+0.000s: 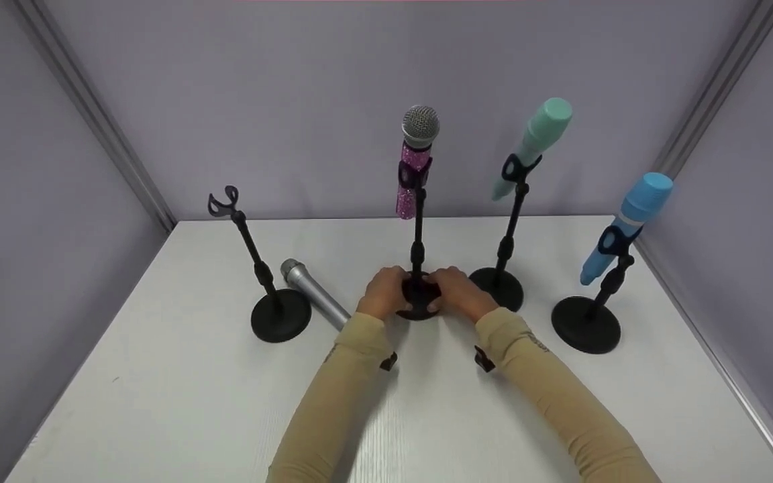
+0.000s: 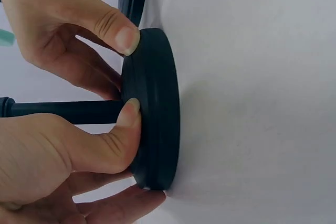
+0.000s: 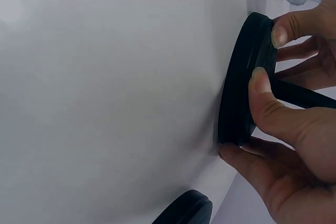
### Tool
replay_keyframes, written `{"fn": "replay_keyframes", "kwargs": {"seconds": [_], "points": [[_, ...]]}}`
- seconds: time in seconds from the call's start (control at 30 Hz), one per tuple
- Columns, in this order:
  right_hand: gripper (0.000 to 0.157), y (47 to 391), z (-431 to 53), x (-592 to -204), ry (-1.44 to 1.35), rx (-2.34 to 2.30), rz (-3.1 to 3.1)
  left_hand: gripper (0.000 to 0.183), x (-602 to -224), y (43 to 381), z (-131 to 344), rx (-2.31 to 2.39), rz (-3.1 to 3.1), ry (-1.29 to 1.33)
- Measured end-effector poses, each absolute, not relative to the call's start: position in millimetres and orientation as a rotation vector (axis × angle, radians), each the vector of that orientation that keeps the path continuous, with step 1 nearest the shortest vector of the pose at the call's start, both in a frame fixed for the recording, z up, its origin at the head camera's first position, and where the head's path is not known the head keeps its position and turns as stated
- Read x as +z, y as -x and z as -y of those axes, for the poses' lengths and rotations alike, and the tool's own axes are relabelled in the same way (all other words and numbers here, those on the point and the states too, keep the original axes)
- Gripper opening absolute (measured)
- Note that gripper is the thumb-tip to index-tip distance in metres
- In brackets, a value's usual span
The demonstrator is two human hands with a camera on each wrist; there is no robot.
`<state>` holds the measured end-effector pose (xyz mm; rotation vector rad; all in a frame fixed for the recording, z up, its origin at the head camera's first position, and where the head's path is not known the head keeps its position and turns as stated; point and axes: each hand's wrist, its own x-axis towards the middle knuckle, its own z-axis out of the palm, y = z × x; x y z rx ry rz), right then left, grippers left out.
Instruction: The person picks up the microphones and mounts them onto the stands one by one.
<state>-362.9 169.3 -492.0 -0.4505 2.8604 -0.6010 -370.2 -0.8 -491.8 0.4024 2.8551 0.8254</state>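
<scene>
A pink glittery microphone (image 1: 405, 201) with a silver mesh head leans in the clip of the middle black microphone stand (image 1: 418, 231). My left hand (image 1: 384, 293) grips the left side of that stand's round base (image 2: 157, 108), and my right hand (image 1: 457, 293) grips its right side. In both wrist views, the thumbs press on top of the base while fingers curl around its edge. Left of my left hand lies a silver microphone (image 1: 316, 292), its lower end hidden behind my sleeve. Near my right hand stands another microphone stand (image 1: 506, 248) holding a mint-green microphone (image 1: 546, 127).
A stand with a vacant clip (image 1: 280, 316) stands at the left. On the right, a shorter stand (image 1: 586, 325) carries a blue microphone (image 1: 635, 208). Grey panels (image 1: 292, 100) enclose the white table (image 1: 178, 396) at the back and sides.
</scene>
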Motion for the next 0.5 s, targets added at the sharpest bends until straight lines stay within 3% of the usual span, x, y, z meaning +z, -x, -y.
{"fn": "replay_keyframes", "kwargs": {"seconds": [0.5], "points": [[0.057, 384, -176, -502, 0.572, -0.592, -2.912, 0.054, -498, 389, 1, 0.889, -2.848, -0.345]]}}
